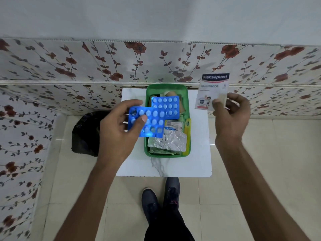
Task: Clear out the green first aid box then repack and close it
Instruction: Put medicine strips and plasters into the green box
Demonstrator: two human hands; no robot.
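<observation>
The green first aid box (149, 94) stands open on a small white marble-patterned table (199, 153), with no lid in view. My left hand (119, 126) holds a blue tablet blister strip (152, 122) above the box's left rim. A second blue blister strip (165, 106) lies on top of the contents farther back. Lower in the box sit a crumpled silver foil strip (171, 140), a white labelled pack and a yellow item along the right wall. To the right of the box, my right hand (229, 115) holds a white Hansaplast plaster packet (212, 91) upright.
A black plastic bag (85, 133) sits on the floor left of the table. Floral-tiled walls close in behind and on the left. My dark shoes (161, 197) stand on the beige tile floor just in front of the table.
</observation>
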